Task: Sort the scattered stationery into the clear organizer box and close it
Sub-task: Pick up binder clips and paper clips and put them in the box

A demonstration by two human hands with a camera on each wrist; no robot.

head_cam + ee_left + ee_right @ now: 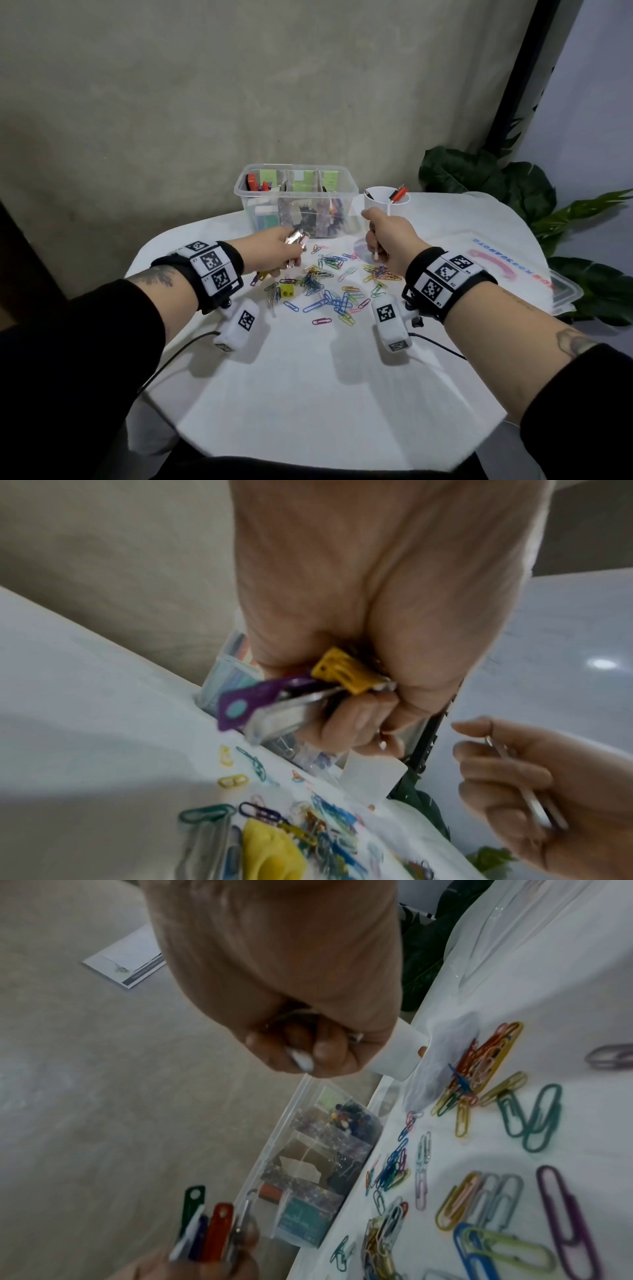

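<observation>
The clear organizer box [346,192] stands open at the table's far side, with stationery in its compartments. Just in front of it my left hand [286,251] grips a bundle of small clips and cutters [291,704] with purple, yellow and silver parts; the right wrist view shows green, blue and red ends [212,1231]. My right hand [378,236] is fisted round a thin metal tool with a white tip [301,1061], near the box's right corner. Coloured paper clips [329,284] lie scattered between my hands, with a yellow sharpener [287,291] among them.
A white divided cup [375,202] holding red pens stands right of the box. The clear lid [561,291] lies at the table's right edge beside a pink-printed sheet [493,260]. Green plant leaves [479,174] rise behind the table on the right.
</observation>
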